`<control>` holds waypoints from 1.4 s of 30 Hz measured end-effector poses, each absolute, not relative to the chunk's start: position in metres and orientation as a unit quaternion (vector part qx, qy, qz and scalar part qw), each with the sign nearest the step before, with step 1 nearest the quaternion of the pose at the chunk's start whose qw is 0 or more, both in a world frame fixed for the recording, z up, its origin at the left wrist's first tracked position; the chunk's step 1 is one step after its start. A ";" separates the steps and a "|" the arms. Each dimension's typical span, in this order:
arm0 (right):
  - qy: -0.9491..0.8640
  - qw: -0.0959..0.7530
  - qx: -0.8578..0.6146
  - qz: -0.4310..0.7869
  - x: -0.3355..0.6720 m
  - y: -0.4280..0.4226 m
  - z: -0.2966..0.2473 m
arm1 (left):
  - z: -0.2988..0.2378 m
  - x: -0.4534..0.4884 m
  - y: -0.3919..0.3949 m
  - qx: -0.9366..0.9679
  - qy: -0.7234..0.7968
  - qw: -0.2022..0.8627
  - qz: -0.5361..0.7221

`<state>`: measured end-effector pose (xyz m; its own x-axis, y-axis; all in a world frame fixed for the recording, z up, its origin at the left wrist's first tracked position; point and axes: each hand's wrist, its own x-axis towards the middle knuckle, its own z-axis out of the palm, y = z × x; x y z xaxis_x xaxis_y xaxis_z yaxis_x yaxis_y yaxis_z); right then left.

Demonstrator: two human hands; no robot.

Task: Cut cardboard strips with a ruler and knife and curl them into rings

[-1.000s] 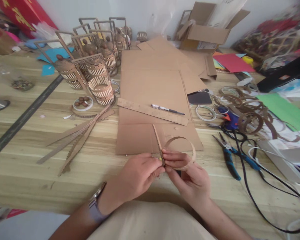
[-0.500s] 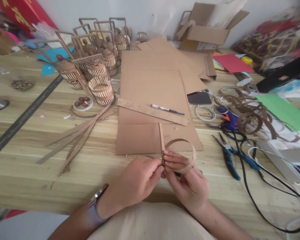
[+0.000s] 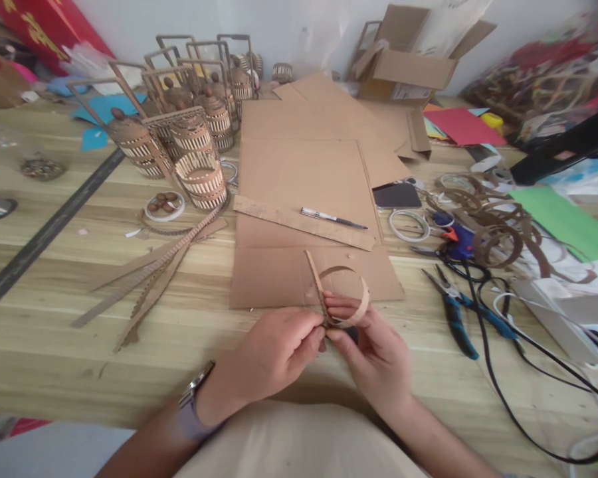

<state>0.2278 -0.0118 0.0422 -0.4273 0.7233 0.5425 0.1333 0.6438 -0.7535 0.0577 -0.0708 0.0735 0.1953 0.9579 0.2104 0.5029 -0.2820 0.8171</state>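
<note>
Close to the table's front edge, my left hand (image 3: pixel 284 348) pinches a narrow cardboard strip (image 3: pixel 315 275) at its lower end, where my right hand (image 3: pixel 379 352) meets it. The strip's free end points up and away over the cardboard sheet (image 3: pixel 274 272). From the pinch a thin cardboard loop (image 3: pixel 363 299) curls round, with fingers of my right hand inside it. Both hands are closed and their fingertips nearly touch. Something dark shows behind my right thumb; I cannot make out what it is. A pen (image 3: pixel 333 218) rests on a flat cardboard strip (image 3: pixel 279 218) farther back.
Several slatted cardboard lanterns (image 3: pixel 202 176) stand at the back left, near a roll holding brown beads (image 3: pixel 164 204). Loose cardboard strips (image 3: pixel 144 285) lie left. Pliers (image 3: pixel 458 325), a black cable (image 3: pixel 488 392), a phone (image 3: pixel 397 195) and curled strips (image 3: pixel 501 242) crowd the right.
The upright strip has tilted to the left, and the loop has shifted left and looks smaller. My right hand has turned slightly; my left hand stays nearly in place.
</note>
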 end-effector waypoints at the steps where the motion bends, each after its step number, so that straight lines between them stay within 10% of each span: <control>1: -0.789 0.459 -0.269 0.308 0.228 -0.011 0.042 | 0.074 0.058 -0.071 0.715 0.516 0.295 0.370; 42: -0.856 0.439 -0.255 0.099 0.226 -0.016 0.049 | 0.075 0.063 -0.075 0.638 0.589 0.350 0.351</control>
<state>0.2256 -0.0161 0.0492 -0.4849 0.5227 0.7012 0.3489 0.8508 -0.3929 0.0625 -0.0747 0.0746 0.0583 0.9977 0.0356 0.5058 -0.0603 0.8605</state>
